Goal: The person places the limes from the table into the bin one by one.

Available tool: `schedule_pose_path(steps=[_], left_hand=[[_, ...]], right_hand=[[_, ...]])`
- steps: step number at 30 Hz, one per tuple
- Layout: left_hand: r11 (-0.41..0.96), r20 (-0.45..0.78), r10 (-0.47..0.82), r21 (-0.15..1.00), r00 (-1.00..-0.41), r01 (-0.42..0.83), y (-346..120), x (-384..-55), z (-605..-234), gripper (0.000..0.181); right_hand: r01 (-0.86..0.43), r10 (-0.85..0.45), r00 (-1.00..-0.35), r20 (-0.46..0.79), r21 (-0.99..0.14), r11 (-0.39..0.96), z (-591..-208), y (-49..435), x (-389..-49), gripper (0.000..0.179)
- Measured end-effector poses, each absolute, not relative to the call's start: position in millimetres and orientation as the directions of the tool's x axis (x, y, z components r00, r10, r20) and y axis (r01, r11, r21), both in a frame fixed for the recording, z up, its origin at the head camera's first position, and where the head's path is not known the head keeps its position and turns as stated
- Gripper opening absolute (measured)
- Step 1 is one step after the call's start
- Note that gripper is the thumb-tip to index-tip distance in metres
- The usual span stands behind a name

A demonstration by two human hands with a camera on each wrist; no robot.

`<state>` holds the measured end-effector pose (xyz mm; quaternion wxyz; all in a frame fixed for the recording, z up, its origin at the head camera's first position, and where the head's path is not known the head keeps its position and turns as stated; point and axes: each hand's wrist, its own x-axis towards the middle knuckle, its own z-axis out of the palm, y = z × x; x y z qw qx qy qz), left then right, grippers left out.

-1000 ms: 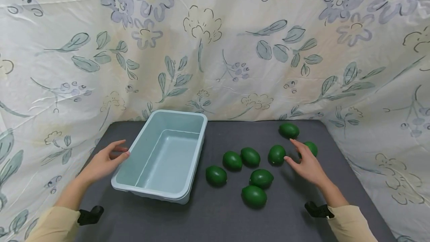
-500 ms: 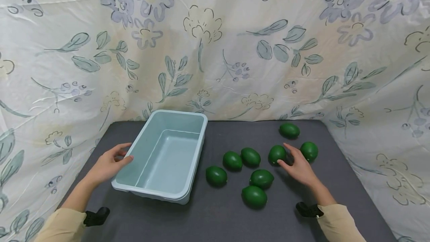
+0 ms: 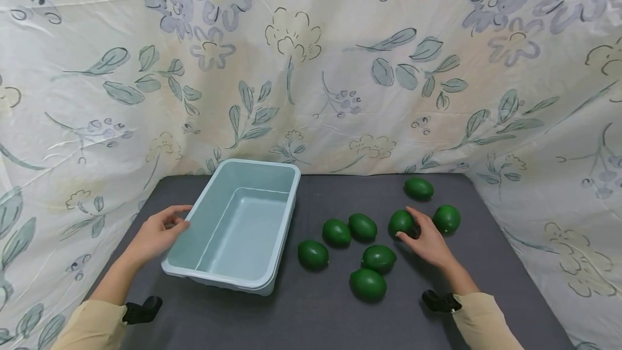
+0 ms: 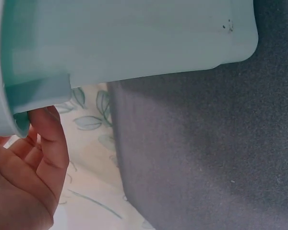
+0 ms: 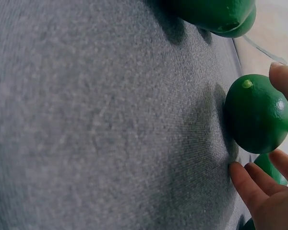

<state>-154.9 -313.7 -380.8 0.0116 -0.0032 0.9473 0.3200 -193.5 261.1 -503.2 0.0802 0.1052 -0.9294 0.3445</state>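
Note:
At the left stands a pale blue-green plastic tub (image 3: 243,282). My left hand (image 3: 156,235) holds its left rim; in the left wrist view, curled fingers (image 4: 50,139) hook up under that rim. Over on the right, my right hand (image 3: 430,243) is around a green lime (image 3: 400,222), thumb at its near side and forefinger behind it. In the right wrist view this lime (image 5: 254,117) sits on the dark cloth, the thumb overlapping its edge and fairly straight, spread fingers (image 5: 249,187) beside it.
Two limes lie beyond my right hand, a far lime (image 3: 419,189) and a right-hand lime (image 3: 447,219). Several more, including a near lime (image 3: 367,285), are scattered between tub and hand on the dark tabletop (image 3: 311,317). A floral curtain (image 3: 311,69) hangs behind.
My right hand has moved left and slightly down, away from the right-hand lime and around the one beside it. My left hand has shifted slightly right onto the tub's rim.

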Motion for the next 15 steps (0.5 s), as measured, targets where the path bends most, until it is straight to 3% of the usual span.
schedule_pose_path(steps=[15], left_hand=[[0.779,-0.063,0.042,0.627,-0.997,-0.007,-317.7,-157.5,-377.5,0.045]], right_hand=[[-0.216,-0.118,-0.974,0.194,-0.625,0.750,-504.4,255.5,-196.3,0.069]])
